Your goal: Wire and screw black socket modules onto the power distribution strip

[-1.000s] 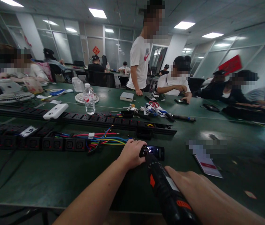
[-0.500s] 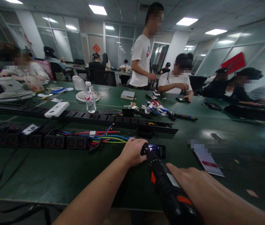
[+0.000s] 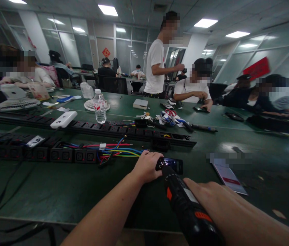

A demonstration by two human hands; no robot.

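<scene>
My left hand is closed on the left end of a small black part with a glossy face, near the table's front. Coloured wires run from a black socket strip to just behind that hand. My right hand is wrapped round a black and orange power screwdriver. The nose of the tool points at the black part, close to my left fingertips; its exact contact is too small to tell.
On the green table, a second socket strip lies behind, with a white device and a bottle. A leaflet lies right. Several people sit opposite; one person stands.
The standing person has raised a forearm. The whole view has shifted slightly; both my hands keep their hold, with the screwdriver still at the black part.
</scene>
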